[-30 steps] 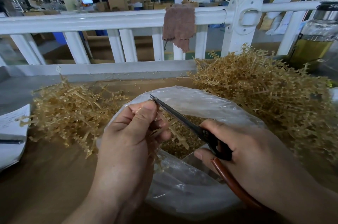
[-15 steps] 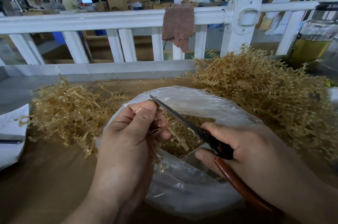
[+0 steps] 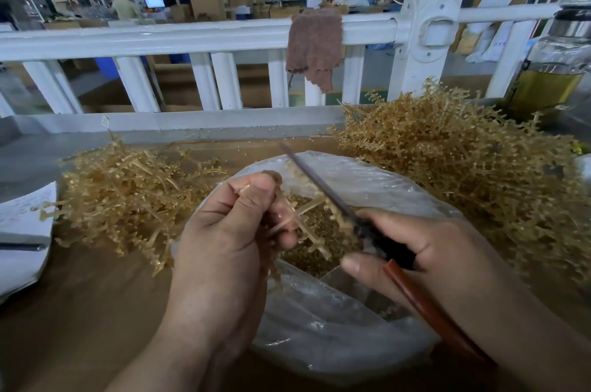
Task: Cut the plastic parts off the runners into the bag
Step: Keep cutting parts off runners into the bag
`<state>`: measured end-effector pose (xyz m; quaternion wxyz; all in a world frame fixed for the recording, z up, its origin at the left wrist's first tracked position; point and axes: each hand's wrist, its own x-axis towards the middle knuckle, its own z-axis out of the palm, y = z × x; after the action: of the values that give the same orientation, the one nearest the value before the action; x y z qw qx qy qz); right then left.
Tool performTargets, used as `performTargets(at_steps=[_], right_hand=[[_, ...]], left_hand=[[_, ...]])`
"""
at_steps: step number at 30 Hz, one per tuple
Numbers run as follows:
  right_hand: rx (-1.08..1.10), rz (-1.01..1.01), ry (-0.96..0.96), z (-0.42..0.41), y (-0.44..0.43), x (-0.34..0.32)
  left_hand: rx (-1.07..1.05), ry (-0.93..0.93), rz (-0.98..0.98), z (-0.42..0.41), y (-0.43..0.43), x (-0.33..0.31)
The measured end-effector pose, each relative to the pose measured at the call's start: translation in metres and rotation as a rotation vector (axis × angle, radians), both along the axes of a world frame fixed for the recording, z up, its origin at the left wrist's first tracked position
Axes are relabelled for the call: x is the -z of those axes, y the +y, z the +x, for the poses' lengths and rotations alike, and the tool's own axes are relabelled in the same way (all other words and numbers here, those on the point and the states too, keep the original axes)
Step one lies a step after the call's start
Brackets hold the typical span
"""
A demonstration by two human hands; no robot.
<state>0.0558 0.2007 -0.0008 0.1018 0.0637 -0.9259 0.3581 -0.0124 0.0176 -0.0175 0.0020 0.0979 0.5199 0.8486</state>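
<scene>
Runner, a thin, light plastic twig, is pinched in the left hand above the open bag. The right hand has its grip closed round the scissors. The stem looks springy and easily bent, so I'd hold it near the cut.

The left hand pinches a runner over the bag; the right hand grips scissors beside it.
</scene>
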Motion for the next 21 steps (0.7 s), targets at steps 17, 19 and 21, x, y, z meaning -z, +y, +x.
performTargets(at_steps=[17, 19, 21], right_hand=[[-0.148, -0.956, 0.035, -0.002, -0.017, 0.014], [-0.144, -1.058, 0.064, -0.005, -0.014, 0.014], [-0.168, -1.131, 0.079, -0.007, -0.01, 0.013]], left_hand=[[0.105, 0.073, -0.08, 0.016, 0.011, -0.001], [0.198, 0.013, -0.008, 0.011, 0.009, -0.001], [0.336, -0.027, -0.02, 0.007, 0.006, -0.001]])
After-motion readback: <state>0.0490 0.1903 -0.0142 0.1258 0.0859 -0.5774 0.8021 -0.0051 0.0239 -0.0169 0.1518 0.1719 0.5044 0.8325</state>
